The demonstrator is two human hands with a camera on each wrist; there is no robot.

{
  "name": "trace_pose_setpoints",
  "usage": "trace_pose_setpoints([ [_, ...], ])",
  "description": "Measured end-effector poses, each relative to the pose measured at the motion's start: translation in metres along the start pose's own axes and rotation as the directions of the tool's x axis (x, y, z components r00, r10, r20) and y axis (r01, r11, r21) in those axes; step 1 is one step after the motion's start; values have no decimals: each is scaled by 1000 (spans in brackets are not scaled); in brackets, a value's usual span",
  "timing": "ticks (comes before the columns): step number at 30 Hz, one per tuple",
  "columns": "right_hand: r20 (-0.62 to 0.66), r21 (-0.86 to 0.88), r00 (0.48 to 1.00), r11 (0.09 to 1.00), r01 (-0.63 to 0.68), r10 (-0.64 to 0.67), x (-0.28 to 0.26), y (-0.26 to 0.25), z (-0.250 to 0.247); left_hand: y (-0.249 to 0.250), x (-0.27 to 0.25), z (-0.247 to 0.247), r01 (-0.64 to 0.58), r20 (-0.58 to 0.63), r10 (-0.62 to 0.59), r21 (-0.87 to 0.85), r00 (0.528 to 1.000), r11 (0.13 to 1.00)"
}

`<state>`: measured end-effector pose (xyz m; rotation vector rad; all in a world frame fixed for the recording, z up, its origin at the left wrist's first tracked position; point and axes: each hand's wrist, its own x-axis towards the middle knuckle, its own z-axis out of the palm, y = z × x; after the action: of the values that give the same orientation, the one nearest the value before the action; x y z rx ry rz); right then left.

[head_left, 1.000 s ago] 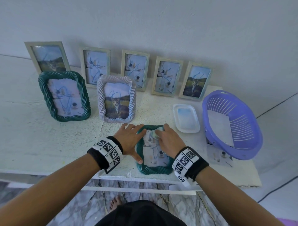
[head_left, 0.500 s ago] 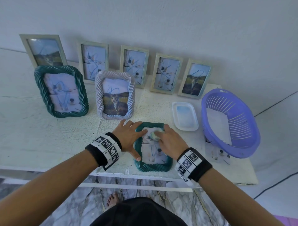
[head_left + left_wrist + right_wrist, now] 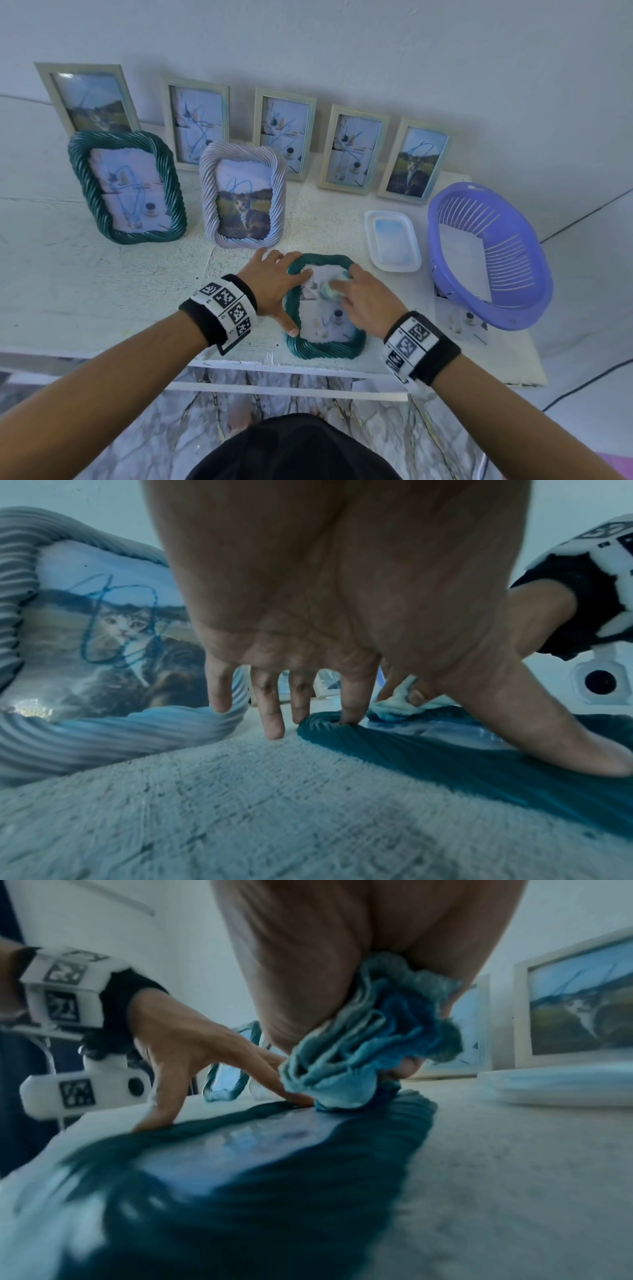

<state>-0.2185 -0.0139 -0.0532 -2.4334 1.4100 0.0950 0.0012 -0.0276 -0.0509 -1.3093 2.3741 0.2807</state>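
Pinching a crumpled, blue-stained cloth (image 3: 331, 290), the fingers (image 3: 356, 273) of the right hand (image 3: 368, 301) press it onto the glass of the teal frame (image 3: 323, 351), which lies flat at the near edge of the bench (image 3: 102, 291). The left hand (image 3: 274, 287) has its fingers (image 3: 270, 712) spread, thumb and forefinger bracing the ribbed left rim. Since a second ago the cloth has slid slightly down from the top rim, so wiping is under way, with the lower glass probably left. The border is rope-twisted, the pane glossy, the pale bench rough.
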Motion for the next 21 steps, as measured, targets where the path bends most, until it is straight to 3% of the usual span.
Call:
trace_pose_setpoints([
  [4,-49,47,993,993,-108,111,15,-5,-1,0,0,0,5,3,-5,-3,1000,1000],
  [9,35,199,999,980,8,-15,-27,-24,11,1,1,0,9,4,-9,4,1000,1000],
  [14,65,143,997,989,37,-47,-40,-20,13,1,1,1,3,2,-3,16,1000,1000],
  [21,-15,18,992,992,-122,123,-2,-5,1,1,1,-1,1,7,-1,22,1000,1000],
])
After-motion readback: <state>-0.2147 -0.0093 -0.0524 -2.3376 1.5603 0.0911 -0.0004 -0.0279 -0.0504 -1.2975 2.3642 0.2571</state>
